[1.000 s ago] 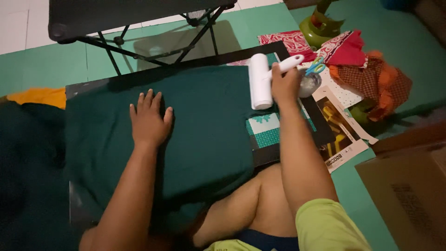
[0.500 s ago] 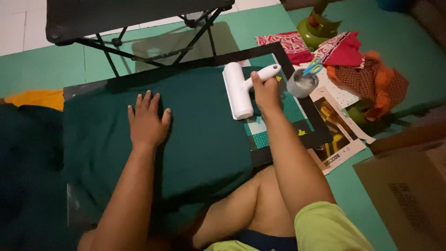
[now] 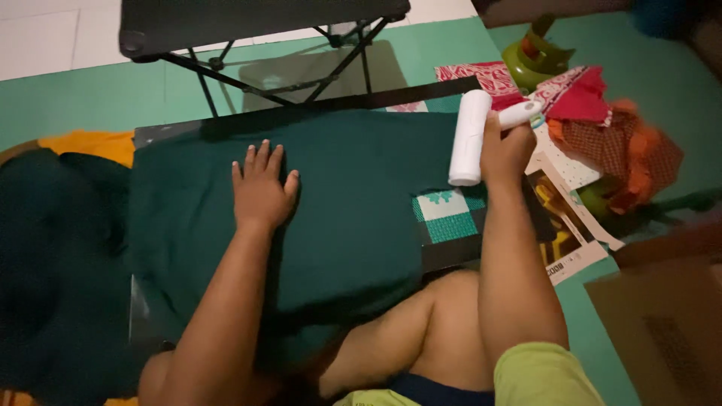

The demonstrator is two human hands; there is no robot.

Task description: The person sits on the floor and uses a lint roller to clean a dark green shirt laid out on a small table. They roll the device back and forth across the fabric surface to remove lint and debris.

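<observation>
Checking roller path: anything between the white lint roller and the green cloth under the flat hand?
Nothing visible. The right hand holds the lint roller at the green cloth's right edge; bare cloth lies between it and the left hand, pressed flat.

We see a white lint roller [image 3: 469, 137], upright on the right edge of a dark green cloth [image 3: 353, 203]. The cloth lies spread flat over a dark board.

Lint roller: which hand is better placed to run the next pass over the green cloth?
Right. The right hand already grips the lint roller at the green cloth's far right edge. The left hand lies flat on the cloth, pinning it.
</observation>
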